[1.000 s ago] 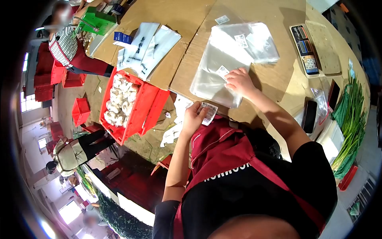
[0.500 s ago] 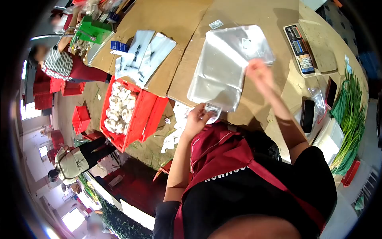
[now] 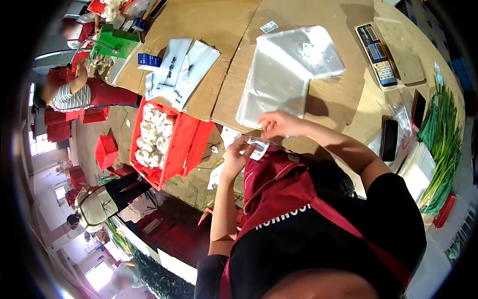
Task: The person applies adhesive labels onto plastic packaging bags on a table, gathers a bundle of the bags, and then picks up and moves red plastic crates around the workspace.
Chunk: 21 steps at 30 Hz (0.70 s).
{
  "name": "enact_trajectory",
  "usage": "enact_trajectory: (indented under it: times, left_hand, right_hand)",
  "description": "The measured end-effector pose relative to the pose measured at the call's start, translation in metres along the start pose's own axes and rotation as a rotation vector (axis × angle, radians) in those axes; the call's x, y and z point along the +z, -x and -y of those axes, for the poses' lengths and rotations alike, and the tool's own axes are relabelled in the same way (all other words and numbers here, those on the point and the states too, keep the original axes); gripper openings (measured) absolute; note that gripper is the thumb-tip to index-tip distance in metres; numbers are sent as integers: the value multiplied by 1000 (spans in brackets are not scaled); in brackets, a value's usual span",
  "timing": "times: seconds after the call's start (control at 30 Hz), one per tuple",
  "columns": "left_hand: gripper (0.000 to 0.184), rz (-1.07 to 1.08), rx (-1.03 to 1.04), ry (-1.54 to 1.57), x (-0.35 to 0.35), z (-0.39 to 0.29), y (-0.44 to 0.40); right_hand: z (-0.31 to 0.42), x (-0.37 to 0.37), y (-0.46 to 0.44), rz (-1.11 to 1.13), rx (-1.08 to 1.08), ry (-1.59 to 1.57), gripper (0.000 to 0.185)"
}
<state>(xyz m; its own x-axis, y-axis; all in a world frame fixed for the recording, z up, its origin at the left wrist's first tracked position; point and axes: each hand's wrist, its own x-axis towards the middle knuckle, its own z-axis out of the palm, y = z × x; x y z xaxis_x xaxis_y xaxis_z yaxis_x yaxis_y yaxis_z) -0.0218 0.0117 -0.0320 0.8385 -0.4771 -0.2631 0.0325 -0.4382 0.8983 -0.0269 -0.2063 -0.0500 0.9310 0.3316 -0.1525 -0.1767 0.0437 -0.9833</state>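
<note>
Right hand (image 3: pixel 280 124) now beside left hand (image 3: pixel 237 156)

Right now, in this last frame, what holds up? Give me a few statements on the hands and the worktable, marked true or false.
1. The left hand holds a printed label sheet. True.
2. The right hand is on the keypad of the digital scale. False: it is by the near edge of the clear plastic bags, close to the label sheet.
3. The upper red crate holds whitish, rounded produce. True.
4. The nearer black phone lies on the clear plastic bags. False: it lies well to their right.
</note>
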Motion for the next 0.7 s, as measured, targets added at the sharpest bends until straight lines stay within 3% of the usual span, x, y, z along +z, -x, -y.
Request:
enact_trajectory:
  times: [0.07, 0.13, 0.23, 0.3, 0.33, 0.37, 0.4, 0.47, 0.5, 0.57, 0.6, 0.67, 0.7]
  left_hand:
    - [14, 75, 43, -76, 2, -15, -2]
    - [17, 45, -73, -39, 6, -25, -5]
    - [28, -105, -90, -281, 2, -21, -11]
    - [25, -107, -83, -350, -4, -22, -11]
    - [24, -101, -80, -360, -8, -19, -10]
    - [24, -102, -77, -360, -9, -15, -7]
    - [21, -109, -92, -322, -12, -10, -4]
    - [20, -125, -109, -285, -14, 0, -3]
    - [20, -166, -75, -112, -12, 0, 2]
    - [25, -231, -32, 169, -6, -1, 4]
    - [25, -231, -37, 174, -5, -5, 3]
    - [20, -209, -25, 258, -2, -9, -1]
    - [20, -210, -22, 263, 1, -6, -4]
  right_hand:
    - [0, 8, 2, 152, 99, 44, 18]
    - [-3, 7, 1, 48, -7, 94, 13]
    - [-10, -5, -10, -130, 14, 5, 7]
    - [6, -23, -15, -383, 94, 406, 7]
    - [-13, -42, -25, -393, 90, 879, 11]
    - [-29, -61, -29, -419, 27, 1142, 23]
    - [-24, -67, -26, -454, 81, 1142, 38]
    - [-7, -70, -24, -536, 103, 1212, 47]
    - [-10, -62, -20, -523, 106, 1207, 47]
    - [-12, -51, -9, -405, -111, 1044, 38]
    - [-18, -48, 0, -400, -106, 1046, 38]
    - [-40, -45, 18, -291, -437, 1129, 26]
    - [-45, -47, 13, -339, -467, 1070, 16]
